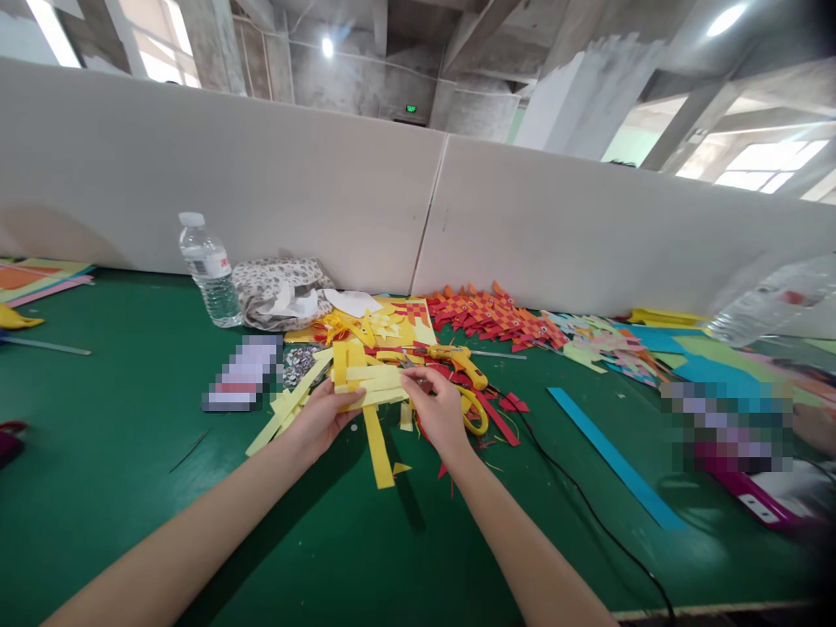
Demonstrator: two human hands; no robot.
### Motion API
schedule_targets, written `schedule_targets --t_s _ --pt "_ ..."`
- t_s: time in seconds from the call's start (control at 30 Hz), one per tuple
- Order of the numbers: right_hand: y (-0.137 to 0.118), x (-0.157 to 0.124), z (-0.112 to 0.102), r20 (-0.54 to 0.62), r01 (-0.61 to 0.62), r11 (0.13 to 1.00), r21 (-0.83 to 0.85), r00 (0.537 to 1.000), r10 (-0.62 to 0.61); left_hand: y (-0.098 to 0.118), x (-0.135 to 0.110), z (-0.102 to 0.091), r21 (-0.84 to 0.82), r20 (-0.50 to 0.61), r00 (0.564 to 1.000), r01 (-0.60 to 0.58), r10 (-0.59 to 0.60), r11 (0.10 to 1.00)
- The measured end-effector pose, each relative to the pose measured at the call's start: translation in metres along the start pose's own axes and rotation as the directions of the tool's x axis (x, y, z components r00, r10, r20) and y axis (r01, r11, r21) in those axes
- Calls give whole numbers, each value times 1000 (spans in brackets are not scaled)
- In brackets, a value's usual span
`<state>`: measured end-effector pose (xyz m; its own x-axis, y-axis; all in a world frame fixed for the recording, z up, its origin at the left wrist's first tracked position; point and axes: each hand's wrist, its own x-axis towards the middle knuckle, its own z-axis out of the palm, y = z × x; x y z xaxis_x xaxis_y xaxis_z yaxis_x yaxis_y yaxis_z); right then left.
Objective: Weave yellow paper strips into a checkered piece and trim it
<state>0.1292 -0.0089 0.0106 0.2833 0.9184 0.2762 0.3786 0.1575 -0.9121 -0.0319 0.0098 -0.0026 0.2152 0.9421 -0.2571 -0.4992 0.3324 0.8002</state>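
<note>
Between my two hands is a piece of interlaced yellow paper strips (372, 383), pale ones lying across deeper yellow ones. My left hand (323, 416) grips its left lower side, thumb on top. My right hand (434, 402) pinches its right end between thumb and fingers. A deeper yellow strip (379, 448) hangs down from the piece toward the table. Just beyond my right hand lie a yellow glue gun (461, 359) with a black cord and yellow-handled scissors (476, 414). Pale yellow strips (280, 422) lie left of my left hand.
A phone (245, 373), a water bottle (210, 272) and a patterned bag (280, 283) stand or lie at left. Woven red-orange paper fish (493, 313) are piled by the white partition (555, 226). A blue strip (614, 457) lies at right, before another person's hand (813, 422).
</note>
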Motion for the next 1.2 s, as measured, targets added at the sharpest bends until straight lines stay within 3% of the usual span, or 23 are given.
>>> schedule_targets --t_s 0.17,0.43,0.57,0.83,1.2 --pt "-3 -3 0 41 66 996 -55 997 -64 -2 0 1 54 -3 1000 -10 10 998" --pt "-7 -7 -2 48 281 943 -178 960 -277 -5 3 -1 82 11 1000 -6 5 997" --pt "-9 -9 -2 90 256 949 -184 966 -243 -6 2 -2 104 9 1000 21 -22 994" --pt "-11 -14 -1 291 208 977 -36 938 -189 -6 2 -1 76 29 998 50 -53 996" --pt "-10 -15 -2 382 242 969 -46 901 -207 -2 -3 3 52 51 996 76 -79 996"
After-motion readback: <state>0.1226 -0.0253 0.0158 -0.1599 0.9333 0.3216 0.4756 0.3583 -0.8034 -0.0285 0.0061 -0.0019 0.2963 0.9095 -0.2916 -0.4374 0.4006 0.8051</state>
